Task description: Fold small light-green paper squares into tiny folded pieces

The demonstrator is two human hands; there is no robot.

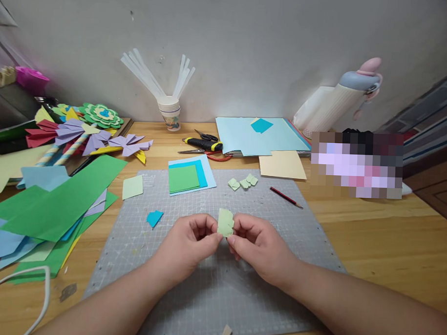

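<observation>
Between my two hands is a small piece of pale green paper (225, 223), its right edge scalloped and its left edge straight. My left hand (192, 237) pinches it at the lower left between thumb and fingers. On the other side, my right hand (259, 244) grips its lower right edge the same way. Both hands are just above the grey cutting mat (219, 294). Beyond them lie small pale green folded paper pieces (244, 182). A blue paper scrap (154, 219) rests left of my left hand, and a pale green square (133, 187) lies farther back.
Stacked green and blue squares (184, 178) lie at the mat's far edge, near scissors (191, 150) and a yellow-black cutter (204, 143). A pencil (285, 197) is at right. Coloured sheets (61, 201) and a white cable (45, 298) occupy the left; a paper cup (169, 114) stands behind.
</observation>
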